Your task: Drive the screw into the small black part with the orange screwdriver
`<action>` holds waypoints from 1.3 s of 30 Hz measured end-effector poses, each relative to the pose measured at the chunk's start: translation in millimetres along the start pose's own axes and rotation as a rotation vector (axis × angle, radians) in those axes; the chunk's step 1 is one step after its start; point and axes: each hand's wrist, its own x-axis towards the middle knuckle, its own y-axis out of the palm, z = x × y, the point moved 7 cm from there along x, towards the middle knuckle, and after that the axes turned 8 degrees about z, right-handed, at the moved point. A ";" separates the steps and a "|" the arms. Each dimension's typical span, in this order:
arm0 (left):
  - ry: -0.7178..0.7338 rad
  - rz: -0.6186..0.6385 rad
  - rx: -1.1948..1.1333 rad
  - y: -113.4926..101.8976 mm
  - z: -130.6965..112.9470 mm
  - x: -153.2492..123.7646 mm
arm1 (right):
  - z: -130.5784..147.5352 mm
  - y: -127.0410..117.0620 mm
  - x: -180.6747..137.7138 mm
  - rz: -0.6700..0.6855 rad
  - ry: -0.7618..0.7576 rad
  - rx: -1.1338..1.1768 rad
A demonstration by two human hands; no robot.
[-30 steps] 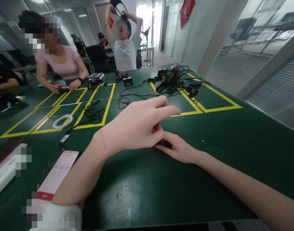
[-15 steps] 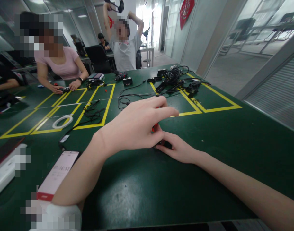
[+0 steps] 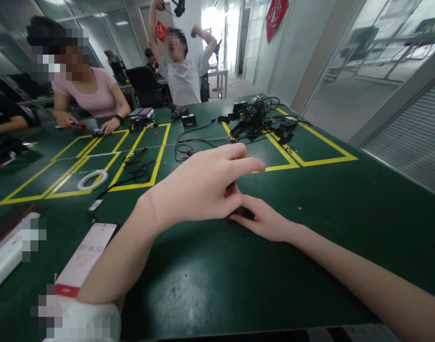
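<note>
My left hand (image 3: pixel 206 183) is over a small black-and-red object (image 3: pixel 240 211), its thumb pressed in against it and one finger stretched out to the right. From the right, my right hand (image 3: pixel 267 219) pinches the same object between thumb and fingers, low over the green table (image 3: pixel 274 280). Both hands touch each other there. Most of the object is hidden behind my left hand, so its kind does not show.
A phone (image 3: pixel 87 254) lies beside my left forearm, near a white tape roll (image 3: pixel 92 180). Tangled black cables (image 3: pixel 255 116) lie at the far right. A black box (image 3: pixel 188 120) sits mid-table. A co-worker in pink (image 3: pixel 99 92) handles small parts opposite.
My hands have hardly moved. The co-worker in pink has drawn one hand left, away from a small black part. The person in white behind has shifted their raised arms.
</note>
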 end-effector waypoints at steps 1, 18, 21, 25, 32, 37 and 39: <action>-0.004 0.001 0.004 0.1 0.2 -0.1 | -0.2 0.3 0.0 0.005 0.003 -0.001; -0.021 0.002 0.002 -0.1 0.6 -0.5 | -0.9 0.9 0.1 0.020 0.016 0.015; -0.011 0.003 0.008 -0.2 0.0 -0.3 | -1.2 0.6 0.0 0.007 0.008 0.024; -0.005 0.007 0.013 -0.8 -0.8 -0.4 | -2.7 1.5 -0.2 0.011 0.023 0.004; -0.037 0.008 0.029 -0.7 0.1 -1.5 | -2.6 1.3 -0.5 0.013 0.019 0.012; -0.041 0.002 0.035 -1.1 0.0 -1.8 | -1.7 0.9 0.2 0.012 0.015 0.012; -0.027 0.000 0.032 -1.3 -0.6 -1.7 | -1.9 1.3 0.4 0.018 0.018 0.010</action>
